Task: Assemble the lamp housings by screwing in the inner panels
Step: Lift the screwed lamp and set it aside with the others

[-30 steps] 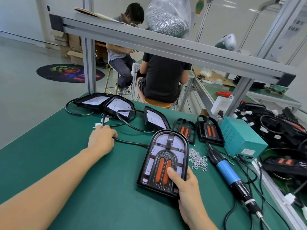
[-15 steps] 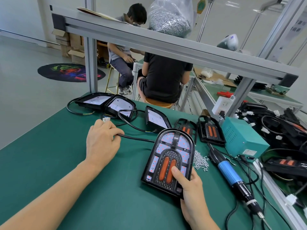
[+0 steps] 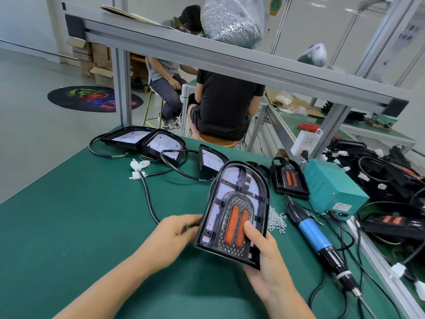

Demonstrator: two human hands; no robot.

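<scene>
Both hands hold one lamp housing [image 3: 232,215] tilted up off the green table [image 3: 69,226]. The right hand [image 3: 264,261] grips its near corner, thumb pressed on the orange inner panel [image 3: 235,224]; the left hand [image 3: 174,236] curls round its left edge. The panel looks seated but unscrewed, so the next move likely calls for a screw from the pile [image 3: 276,221] just right of the hands, then the electric screwdriver [image 3: 315,236] beyond. Screw holes and the housing's underside cannot be made out.
</scene>
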